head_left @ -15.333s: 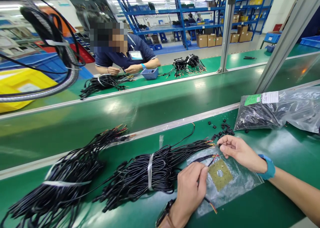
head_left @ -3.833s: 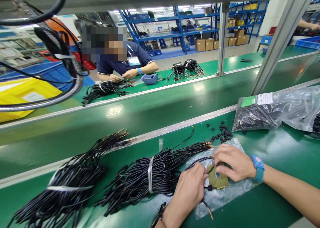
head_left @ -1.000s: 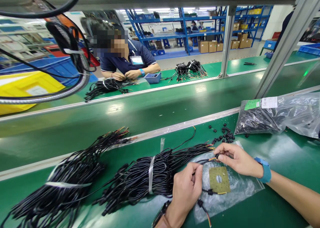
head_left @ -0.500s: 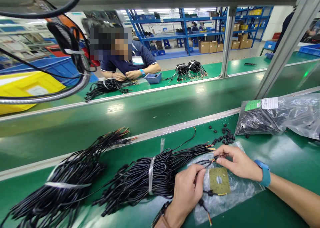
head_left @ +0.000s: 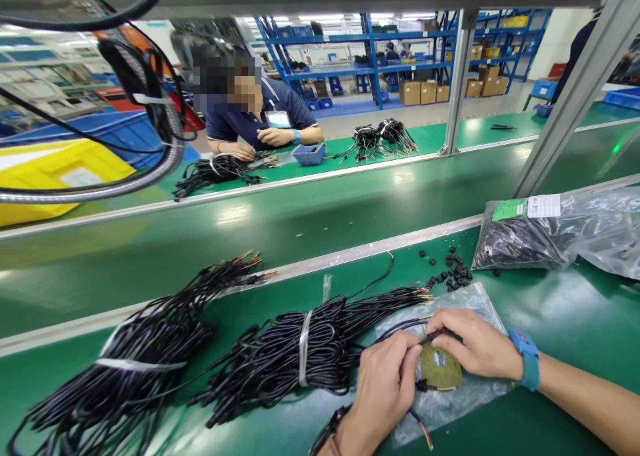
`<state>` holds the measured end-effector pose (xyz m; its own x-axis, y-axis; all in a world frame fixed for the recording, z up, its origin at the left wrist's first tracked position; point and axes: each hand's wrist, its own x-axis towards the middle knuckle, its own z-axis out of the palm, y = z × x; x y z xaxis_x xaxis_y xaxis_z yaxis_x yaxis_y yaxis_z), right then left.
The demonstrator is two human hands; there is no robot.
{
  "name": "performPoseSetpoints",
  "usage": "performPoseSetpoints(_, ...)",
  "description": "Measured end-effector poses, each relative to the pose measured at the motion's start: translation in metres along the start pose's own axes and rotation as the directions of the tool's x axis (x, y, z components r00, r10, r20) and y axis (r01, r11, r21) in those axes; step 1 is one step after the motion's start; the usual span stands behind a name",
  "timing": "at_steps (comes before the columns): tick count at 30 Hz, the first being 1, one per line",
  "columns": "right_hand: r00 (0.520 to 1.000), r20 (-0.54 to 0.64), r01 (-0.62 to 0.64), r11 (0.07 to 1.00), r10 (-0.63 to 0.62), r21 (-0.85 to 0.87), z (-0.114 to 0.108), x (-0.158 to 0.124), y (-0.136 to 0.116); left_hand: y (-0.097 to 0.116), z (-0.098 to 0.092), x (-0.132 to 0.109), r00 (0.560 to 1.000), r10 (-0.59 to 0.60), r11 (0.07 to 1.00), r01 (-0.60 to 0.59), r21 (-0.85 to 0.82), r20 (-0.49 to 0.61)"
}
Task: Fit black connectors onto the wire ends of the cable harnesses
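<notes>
My left hand is closed, pinching a thin black cable between thumb and fingertips. Its fingertips almost meet those of my right hand, which pinches a small black part at the cable's end; the fingers partly cover that part. Below them a yellowish square pad with a hole lies on a clear plastic bag. Another cable end, with a black fitting and yellow wire, rests by the pad. To the left lies a tied bundle of black cables with bare coloured wire tips.
A second tied cable bundle lies farther left. Small loose black parts are scattered beyond my right hand, beside a labelled bag of black parts. A metal post rises at right. Across the line, a co-worker handles cables.
My right hand has moved slightly down and left, bringing the small black part onto the cable by my left fingertips. My left hand has shifted slightly right. The co-worker's hands have moved apart.
</notes>
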<state>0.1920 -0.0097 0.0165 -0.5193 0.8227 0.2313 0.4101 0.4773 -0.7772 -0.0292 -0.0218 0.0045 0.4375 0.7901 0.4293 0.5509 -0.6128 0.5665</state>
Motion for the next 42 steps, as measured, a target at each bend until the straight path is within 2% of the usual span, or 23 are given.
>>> performPoseSetpoints(7,1.000,0.014,0.028,0.999,-0.027,-0.042,0.009,-0.003,-0.001,0.001,0.002,0.000,0.999,-0.029,1.000,0.029,-0.007,0.014)
performPoseSetpoints(14,0.995,-0.078,-0.057,0.998,0.057,-0.004,0.019,-0.005,-0.002,-0.002,0.005,-0.001,0.997,-0.059,0.998,0.058,0.012,0.052)
performPoseSetpoints(20,0.995,-0.076,-0.071,0.997,0.069,-0.031,0.023,-0.006,0.000,-0.004,0.007,-0.004,0.995,-0.061,0.997,0.057,0.049,0.073)
performPoseSetpoints(33,0.998,-0.054,0.023,0.995,-0.029,-0.100,0.031,-0.006,0.008,-0.001,0.010,-0.006,0.990,-0.069,0.994,0.057,0.098,0.126)
performPoseSetpoints(38,0.995,-0.055,0.079,0.989,-0.086,-0.122,0.032,-0.003,0.007,-0.002,0.009,-0.004,0.988,-0.086,0.995,0.079,0.056,0.126)
performPoseSetpoints(42,0.993,-0.069,0.088,0.993,-0.093,-0.075,0.027,0.000,0.005,-0.002,0.006,0.000,0.987,-0.114,0.993,0.117,-0.028,0.114)
